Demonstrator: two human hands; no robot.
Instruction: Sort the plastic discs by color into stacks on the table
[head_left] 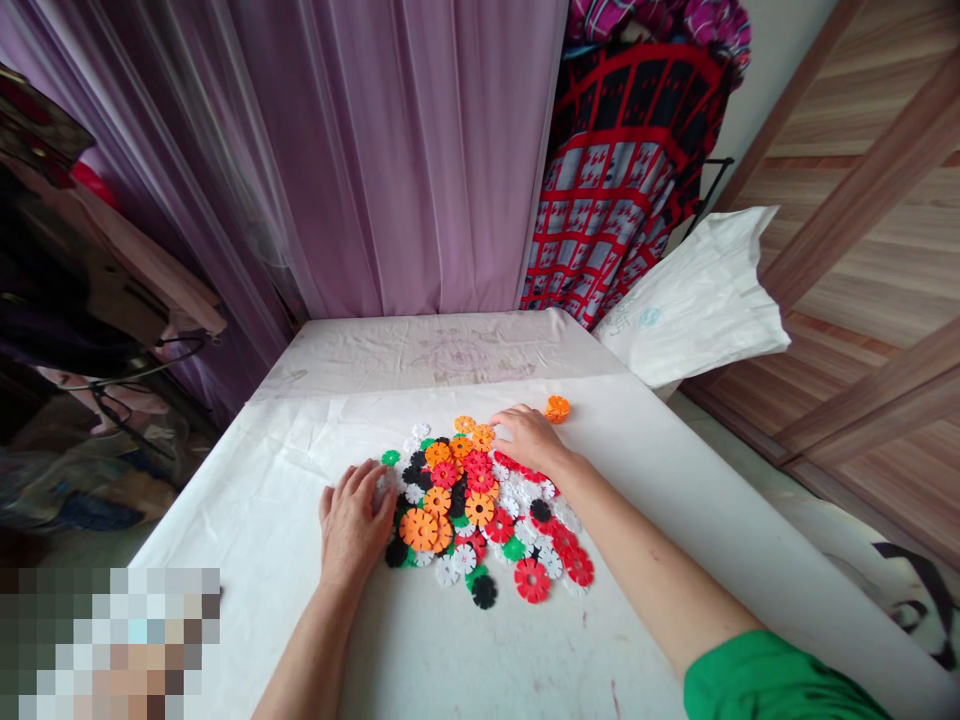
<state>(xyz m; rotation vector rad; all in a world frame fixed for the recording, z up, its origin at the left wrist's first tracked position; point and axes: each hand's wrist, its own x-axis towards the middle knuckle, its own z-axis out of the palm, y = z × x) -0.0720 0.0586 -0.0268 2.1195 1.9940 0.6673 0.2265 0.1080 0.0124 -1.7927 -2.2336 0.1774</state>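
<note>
A heap of notched plastic snowflake discs point(480, 478) in orange, red, black, green and white lies on the white-covered table point(247, 500). My left hand point(358, 525) rests against the heap's left side, fingers spread and slightly curved, tips by black and white discs. Over the far right edge of the heap, my right hand point(526, 438) reaches with its fingers stretched toward an orange disc point(483, 437). I see nothing held in it, though its palm side is hidden. Beyond that hand, a small stack of orange discs point(557, 409) sits apart from the heap.
Purple curtains point(420, 150) hang behind the table. To the right are a red-and-black patterned cloth point(607, 190), a white bag point(697, 300) against the table edge, and wooden doors point(862, 250). Clothes on a rack point(112, 270) stand at the left.
</note>
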